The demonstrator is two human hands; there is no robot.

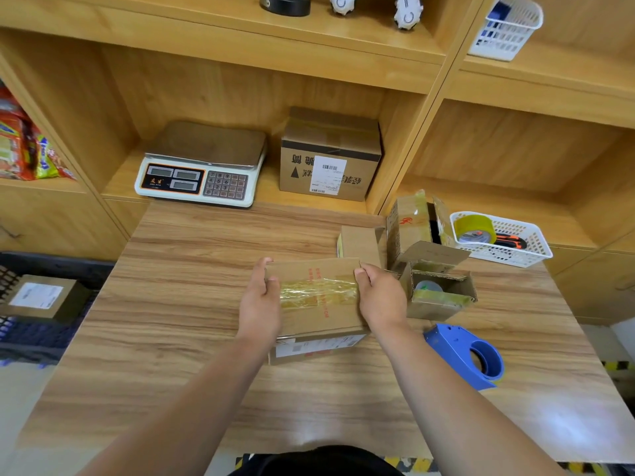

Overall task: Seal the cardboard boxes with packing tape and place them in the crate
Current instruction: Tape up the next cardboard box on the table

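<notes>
On table (pixel 171 304), left hand (pixel 261 297), right hand (pixel 381 297) grip red-lettered taped box (pixel 319 304).

Brown box (pixel 319 314) with red print, crossed by a yellowish tape strip (pixel 318 292). Blue dispenser (pixel 450 341). Counter (pixel 192 304) of streaked wood grain. White perforated basket (pixel 515 257); yellow roll (pixel 476 225). White scale (pixel 201 176). Black crate (pixel 51 266).
</notes>
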